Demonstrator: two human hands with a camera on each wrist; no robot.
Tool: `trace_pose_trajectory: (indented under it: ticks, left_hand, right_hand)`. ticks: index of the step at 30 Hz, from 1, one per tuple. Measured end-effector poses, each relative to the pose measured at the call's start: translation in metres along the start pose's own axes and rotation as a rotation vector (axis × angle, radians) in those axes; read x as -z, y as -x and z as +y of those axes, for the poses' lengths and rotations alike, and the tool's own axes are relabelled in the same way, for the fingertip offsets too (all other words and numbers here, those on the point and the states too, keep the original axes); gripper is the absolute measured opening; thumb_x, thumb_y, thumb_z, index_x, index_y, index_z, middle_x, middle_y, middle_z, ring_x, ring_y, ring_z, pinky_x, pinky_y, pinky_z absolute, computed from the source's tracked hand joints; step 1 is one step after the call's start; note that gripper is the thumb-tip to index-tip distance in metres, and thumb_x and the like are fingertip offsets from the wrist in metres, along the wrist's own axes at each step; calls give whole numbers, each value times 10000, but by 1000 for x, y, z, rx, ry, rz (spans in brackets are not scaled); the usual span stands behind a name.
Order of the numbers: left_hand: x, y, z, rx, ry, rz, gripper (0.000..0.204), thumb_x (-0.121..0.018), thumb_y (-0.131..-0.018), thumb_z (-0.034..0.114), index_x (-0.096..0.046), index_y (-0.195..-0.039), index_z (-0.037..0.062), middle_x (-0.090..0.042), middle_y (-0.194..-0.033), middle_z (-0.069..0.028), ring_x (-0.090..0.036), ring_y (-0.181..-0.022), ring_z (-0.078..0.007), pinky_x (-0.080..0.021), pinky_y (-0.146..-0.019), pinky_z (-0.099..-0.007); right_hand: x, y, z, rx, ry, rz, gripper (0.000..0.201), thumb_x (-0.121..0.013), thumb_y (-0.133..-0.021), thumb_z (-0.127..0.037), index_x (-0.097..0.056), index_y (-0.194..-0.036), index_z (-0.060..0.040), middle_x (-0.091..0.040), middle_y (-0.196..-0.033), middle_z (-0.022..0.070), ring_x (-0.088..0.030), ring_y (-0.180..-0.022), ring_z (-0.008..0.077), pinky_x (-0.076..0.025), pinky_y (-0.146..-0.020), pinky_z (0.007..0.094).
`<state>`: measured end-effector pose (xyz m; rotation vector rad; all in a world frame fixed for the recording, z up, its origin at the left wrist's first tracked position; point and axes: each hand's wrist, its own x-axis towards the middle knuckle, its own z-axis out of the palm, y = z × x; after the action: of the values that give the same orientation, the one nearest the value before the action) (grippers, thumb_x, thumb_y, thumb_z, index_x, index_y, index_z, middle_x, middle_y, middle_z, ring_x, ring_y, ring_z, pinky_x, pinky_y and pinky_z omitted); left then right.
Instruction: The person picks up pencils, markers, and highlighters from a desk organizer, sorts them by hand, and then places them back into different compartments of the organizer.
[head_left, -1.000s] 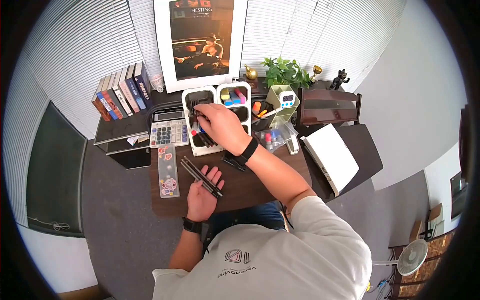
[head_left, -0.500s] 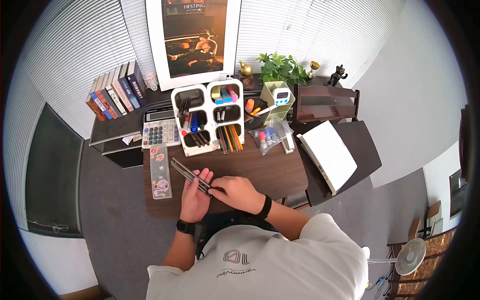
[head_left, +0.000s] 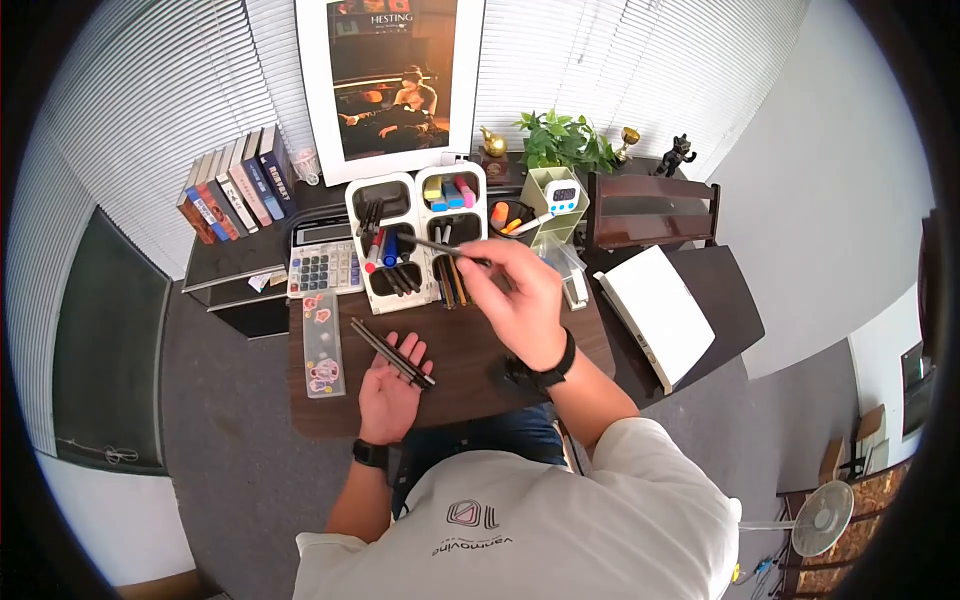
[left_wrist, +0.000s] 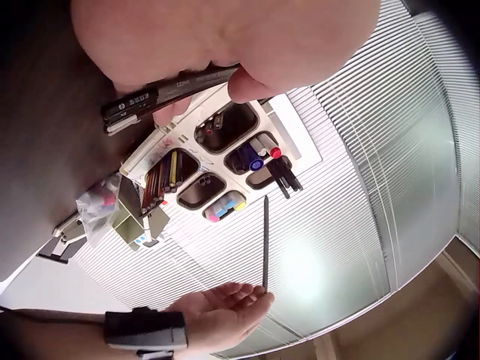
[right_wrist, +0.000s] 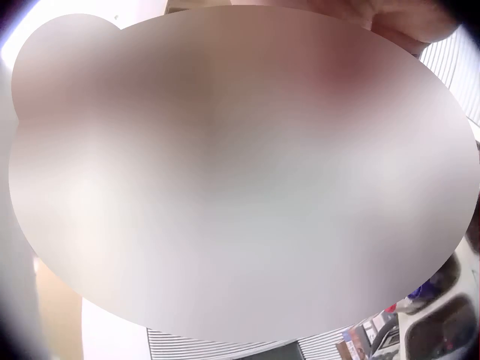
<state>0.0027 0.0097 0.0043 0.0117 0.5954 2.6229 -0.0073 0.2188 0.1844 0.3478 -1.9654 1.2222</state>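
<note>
In the head view, my left hand (head_left: 390,405) is palm up above the table's front part, several dark pens (head_left: 385,350) across its fingers. My left wrist view shows these pens (left_wrist: 169,91) close up, the thumb against them. My right hand (head_left: 520,295) pinches one dark slim pen (head_left: 440,246) by an end, its other end pointing left over the white organizer (head_left: 430,298). From the left wrist, my right hand (left_wrist: 221,315) is seen with that pen (left_wrist: 266,244) apart from the organizer. The right wrist view is mostly blurred out.
A clear sticker-covered case (head_left: 322,345) and a calculator (head_left: 325,265) lie left of the organizer. To its right are a mesh cup (head_left: 508,212), a green holder (head_left: 556,190) and a plastic bag. A white box (head_left: 655,315) stands farther right.
My right hand first came back from the organizer to my left hand, then moved up and forward with one pen pinched. My left hand stays nearly in place, its fingers more spread than half a second ago.
</note>
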Motion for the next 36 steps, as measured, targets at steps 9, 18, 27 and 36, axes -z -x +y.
trace_pose_trajectory:
  ticks: [9,18,27,36]
  left_hand:
    - [-6,1,0,-21,-36,68,598,-446,-961,70,-344,-1548,34,-402,-1586,-233,-438,-1440,-348,-359,-1201,-518]
    - [0,0,-1,-24,-35,23,581,-435,-980,91,-346,-1553,73,-410,-1584,-221,-438,-1438,-337,-354,-1202,-500]
    - [4,0,-5,-110,-58,-14,393,-440,-1087,117,-433,-1477,68,-527,-1482,-195,-533,-1358,-299,-417,-1162,-468]
    - [-1,1,-6,-101,-84,50,297,-472,-1084,83,-494,-1381,80,-570,-1437,-176,-547,-1347,-296,-436,-1147,-467]
  right_hand:
    - [-77,-38,52,157,195,-209,224,-695,-925,-91,-699,-1140,-26,-705,-957,159,-691,-863,324,-559,-765,403]
    - [-89,-36,56,57,201,-278,242,-670,-930,-73,-690,-1166,-24,-705,-983,169,-690,-865,334,-561,-772,404]
    - [-33,62,2,-235,143,-692,188,-736,-918,-218,-712,-980,-42,-726,-866,111,-718,-792,304,-570,-697,403]
    - [-24,107,28,-289,182,-526,201,-717,-926,-267,-726,-979,-74,-735,-870,109,-706,-769,333,-566,-693,433]
